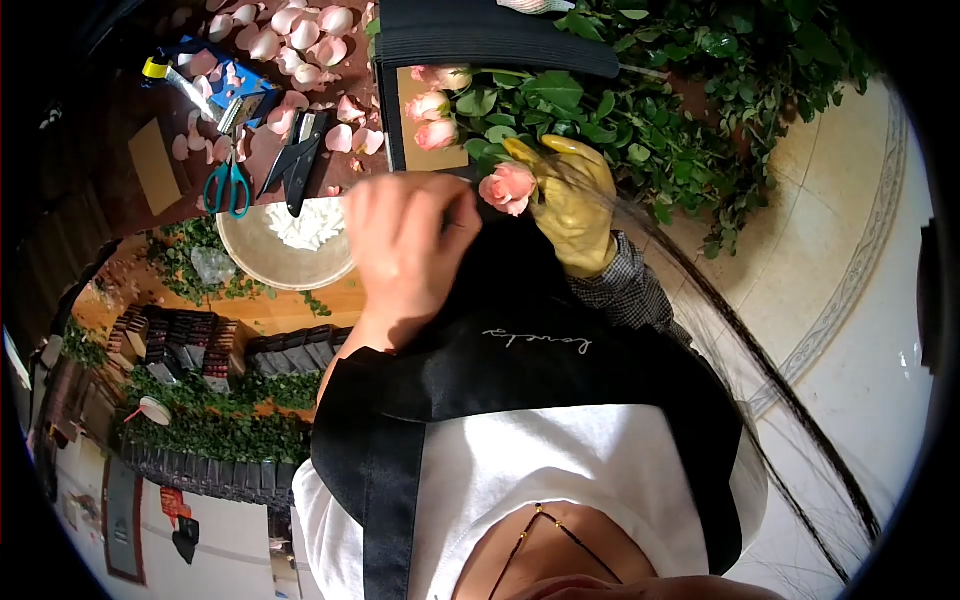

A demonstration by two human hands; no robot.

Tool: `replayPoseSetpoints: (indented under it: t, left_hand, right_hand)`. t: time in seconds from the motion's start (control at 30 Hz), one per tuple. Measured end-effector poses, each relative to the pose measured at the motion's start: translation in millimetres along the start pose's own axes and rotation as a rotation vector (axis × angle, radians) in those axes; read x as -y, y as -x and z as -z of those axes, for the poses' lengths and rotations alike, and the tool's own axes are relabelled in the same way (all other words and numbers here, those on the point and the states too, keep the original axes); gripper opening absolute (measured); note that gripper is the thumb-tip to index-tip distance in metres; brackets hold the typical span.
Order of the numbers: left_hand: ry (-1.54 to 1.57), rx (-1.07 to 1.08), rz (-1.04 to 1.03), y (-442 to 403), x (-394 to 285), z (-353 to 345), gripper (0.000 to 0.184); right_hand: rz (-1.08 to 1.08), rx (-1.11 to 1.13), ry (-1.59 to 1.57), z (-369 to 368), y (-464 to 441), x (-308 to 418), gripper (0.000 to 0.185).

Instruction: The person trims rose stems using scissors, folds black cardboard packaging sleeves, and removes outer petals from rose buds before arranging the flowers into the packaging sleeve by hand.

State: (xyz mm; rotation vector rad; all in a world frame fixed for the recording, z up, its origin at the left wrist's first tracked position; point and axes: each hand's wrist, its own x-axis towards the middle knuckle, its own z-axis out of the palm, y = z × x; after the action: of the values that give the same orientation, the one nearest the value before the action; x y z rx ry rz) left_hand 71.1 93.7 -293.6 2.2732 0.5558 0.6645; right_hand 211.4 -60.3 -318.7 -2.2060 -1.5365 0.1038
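Observation:
My right hand [575,210], in a yellow glove, is wrapped round a pink rose [508,188], whose bloom points left. My left hand [405,240] is bare and slightly blurred, its fingers curled closed just left of the rose. Whatever it may hold is hidden. Beyond both hands, several pink roses [436,134] lie with their blooms on a piece of cardboard [420,90], leafy stems stretching right. To the left of my left hand stands a bowl [285,276] holding small white pieces [303,224].
Teal-handled scissors [228,188], a black stapler [300,165], a blue box [225,75] and loose pink petals [305,35] cover the table at upper left. Piled leafy stems [700,140] fill the upper right. Lower left, dark wrapped bundles [190,345] stand among greenery.

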Motion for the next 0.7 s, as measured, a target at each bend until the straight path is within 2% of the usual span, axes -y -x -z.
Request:
replayPoseSetpoints:
  t: [0.1,0.13,0.17,0.2,0.27,0.33,0.37,0.47,0.5,0.6,0.67,0.7]
  left_hand:
    - [-0.237,-0.090,0.105,-2.2,24.3,16.0,0.016]
    - [-0.338,-0.080,0.146,-2.9,31.6,21.7,0.019]
    - [-0.341,-0.126,0.168,-4.3,32.3,23.5,0.035]
    - [-0.370,-0.089,0.181,-4.2,31.9,27.3,0.028]
    - [-0.285,-0.111,0.111,-4.8,30.4,23.2,0.016]
    - [-0.107,-0.122,0.051,-7.4,18.9,14.2,0.018]
    - [-0.030,0.010,-0.019,-1.8,18.5,15.3,0.026]
    - [0.130,0.108,-0.088,-1.9,11.4,7.3,0.026]
    - [0.131,0.109,-0.090,-2.7,9.6,4.9,0.026]
    - [0.240,0.143,-0.014,-3.3,9.1,-2.8,0.033]
    - [0.484,0.137,0.078,-0.4,10.6,-9.1,0.044]
    - [0.484,0.140,0.077,-2.5,8.7,-6.6,0.044]
  right_hand:
    - [-0.169,-0.018,-0.179,-6.4,5.5,2.3,0.039]
    - [-0.166,-0.031,-0.224,-9.4,8.2,-0.9,0.039]
    - [-0.164,-0.037,-0.246,-7.8,9.6,-3.1,0.039]
    - [-0.161,-0.043,-0.269,-6.3,10.9,-5.3,0.039]
    - [-0.024,0.145,-0.042,3.4,12.1,-8.0,0.042]
    - [-0.021,0.082,-0.024,2.4,3.2,-2.9,0.038]
    - [-0.022,0.018,-0.005,0.8,0.2,-0.2,0.037]
    - [-0.122,-0.030,-0.131,-6.2,3.0,1.3,0.037]
    - [-0.156,-0.048,-0.173,-6.2,3.4,1.2,0.037]
    - [-0.041,-0.039,-0.004,-3.4,-0.5,2.0,0.037]
    - [-0.022,-0.105,0.061,-4.3,-1.1,3.2,0.035]
    - [-0.026,-0.106,0.062,-3.8,0.3,1.1,0.035]
